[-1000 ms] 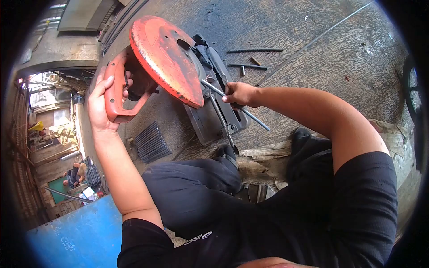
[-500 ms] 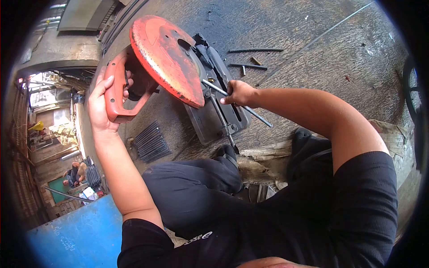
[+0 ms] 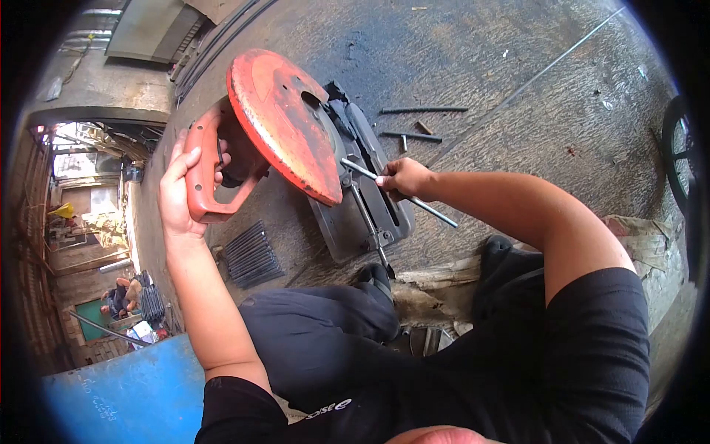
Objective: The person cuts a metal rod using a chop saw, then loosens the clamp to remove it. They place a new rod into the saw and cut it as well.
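My left hand [image 3: 180, 189] is wrapped round the red handle [image 3: 203, 174] of a chop saw, fingers through the loop at the trigger. The saw's round orange-red blade guard [image 3: 285, 122], scuffed and blackened, is raised at a slant over the grey base [image 3: 347, 229]. My right hand [image 3: 403, 179] is closed on a thin metal rod [image 3: 436, 213]. One end of the rod is by the clamp screw [image 3: 367, 218], near the guard's lower edge; the other points out toward my right knee.
Short dark rods [image 3: 423, 110] lie on the floor beyond the saw. A neat row of cut rods [image 3: 253, 255] lies left of the base. A long thin bar [image 3: 551, 63] crosses the floor. A blue panel [image 3: 126, 392] stands at lower left; farther off, a person [image 3: 122, 297] sits low.
The whole view has shifted, so the saw, floor and hands appear lower in the frame. Both hands keep their holds, and the rod lies at a slightly flatter angle.
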`<state>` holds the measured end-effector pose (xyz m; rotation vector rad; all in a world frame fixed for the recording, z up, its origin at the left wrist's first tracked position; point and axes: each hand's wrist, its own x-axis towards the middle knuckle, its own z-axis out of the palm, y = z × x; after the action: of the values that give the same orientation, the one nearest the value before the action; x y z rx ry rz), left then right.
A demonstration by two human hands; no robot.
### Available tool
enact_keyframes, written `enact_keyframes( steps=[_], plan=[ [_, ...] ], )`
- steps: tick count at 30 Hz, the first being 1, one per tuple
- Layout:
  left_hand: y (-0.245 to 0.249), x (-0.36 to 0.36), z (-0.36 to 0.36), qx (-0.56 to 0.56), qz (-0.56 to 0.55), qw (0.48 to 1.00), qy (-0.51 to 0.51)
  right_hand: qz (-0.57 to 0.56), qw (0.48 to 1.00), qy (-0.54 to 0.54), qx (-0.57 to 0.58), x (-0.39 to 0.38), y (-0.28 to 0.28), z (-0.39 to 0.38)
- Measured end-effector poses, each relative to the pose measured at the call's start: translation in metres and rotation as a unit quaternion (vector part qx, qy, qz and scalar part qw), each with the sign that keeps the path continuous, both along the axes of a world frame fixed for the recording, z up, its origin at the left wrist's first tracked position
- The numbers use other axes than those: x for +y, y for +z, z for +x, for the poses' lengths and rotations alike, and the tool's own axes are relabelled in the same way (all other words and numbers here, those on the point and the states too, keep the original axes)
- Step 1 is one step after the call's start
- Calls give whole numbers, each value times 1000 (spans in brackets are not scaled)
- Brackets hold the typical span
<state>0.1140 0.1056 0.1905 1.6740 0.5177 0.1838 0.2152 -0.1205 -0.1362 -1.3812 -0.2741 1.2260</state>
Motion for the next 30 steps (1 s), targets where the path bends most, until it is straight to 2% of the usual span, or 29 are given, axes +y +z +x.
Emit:
enact_keyframes(
  steps=[9,13,16,17,19,20,21,23,24,25,27,28,29,30],
  plan=[
    [1,-5,-1,2,14,1000,21,-11,1000,7,-20,-21,4,14],
    [1,-7,-3,-9,6,1000,24,-3,1000,-19,22,-34,20,22],
    [-5,-2,-4,-29,-19,999,27,3,992,-125,-4,-46,65,31],
    [-6,0,-4,-43,-25,998,26,0,992,-126,-17,-48,81,34],
    [-7,-2,-5,-35,7,998,57,-4,982,-169,-89,-51,115,36],
    [-9,-6,-5,-67,17,994,79,1,976,-186,-110,-52,136,33],
    [-16,0,-3,-115,47,986,112,1,974,-187,-129,-53,160,27],
    [-15,-3,-11,-103,115,982,107,75,966,-223,-104,-55,203,7],
    [-17,-9,-15,-154,220,955,123,106,963,-226,-106,-55,220,-4],
    [-16,-19,-21,-179,364,901,152,130,962,-216,-104,-53,238,-16],
    [-1,-44,-42,-253,469,836,133,163,966,-181,-82,-50,270,-40],
    [10,-59,-54,-262,320,909,62,181,966,-167,-83,-47,282,-53],
    [17,-69,-64,-262,163,951,-14,199,965,-152,-83,-43,293,-66],
    [18,-71,-72,-244,135,959,-49,216,962,-145,-77,-39,302,-79]
  ],
)
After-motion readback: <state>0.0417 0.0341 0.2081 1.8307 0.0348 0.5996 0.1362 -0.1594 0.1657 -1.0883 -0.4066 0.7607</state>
